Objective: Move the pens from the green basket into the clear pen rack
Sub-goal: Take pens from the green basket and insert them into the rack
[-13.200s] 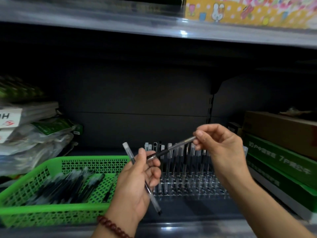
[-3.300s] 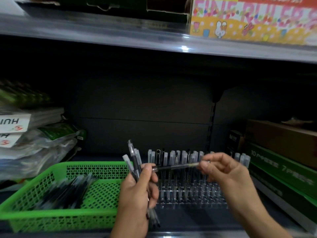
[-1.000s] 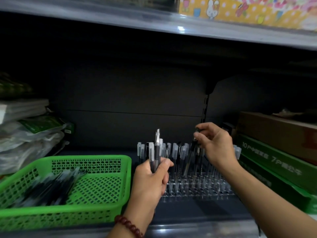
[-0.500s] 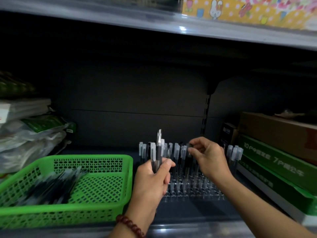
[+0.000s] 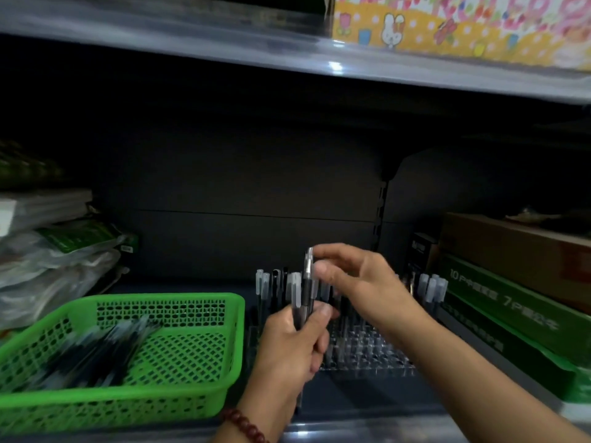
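Pens (image 5: 302, 298) are gripped upright in the left hand (image 5: 291, 350) before the rack (image 5: 367, 350); more lie in the basket (image 5: 179, 388). The right hand (image 5: 361, 282) is at the tallest pen's top; a pinch cannot be confirmed. Risk: bundle loosened on withdrawal, pens dropped.

2 hands (image 5: 287, 353) (image 5: 361, 282), 1 green basket (image 5: 153, 301), 1 clear pen rack (image 5: 367, 354) (pens (image 5: 96, 350) too blurred to count)

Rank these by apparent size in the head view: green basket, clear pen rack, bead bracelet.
1. green basket
2. clear pen rack, partly covered
3. bead bracelet, smallest despite being nearest
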